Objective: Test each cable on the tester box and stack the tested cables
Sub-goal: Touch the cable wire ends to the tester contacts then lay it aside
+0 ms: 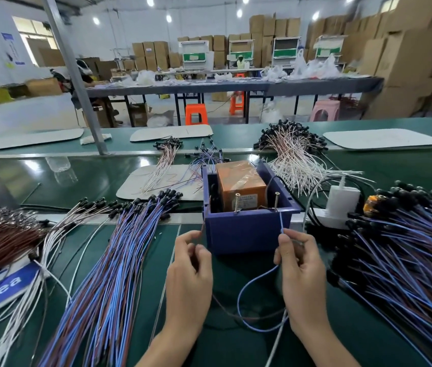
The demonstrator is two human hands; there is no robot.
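Cable [246, 290]: leads pinched, one per grip, left hand [189, 268] and right hand [300, 266], raised at tester box [249, 231] front. Risk: thin ends miss the screws [277, 199]; false reading likely.

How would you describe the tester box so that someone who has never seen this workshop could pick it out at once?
Find the long green workbench strewn with cable bundles. At its middle sits the tester box. It alone is a dark blue open-topped tub, holding an orange block, with two screws standing on its near rim.
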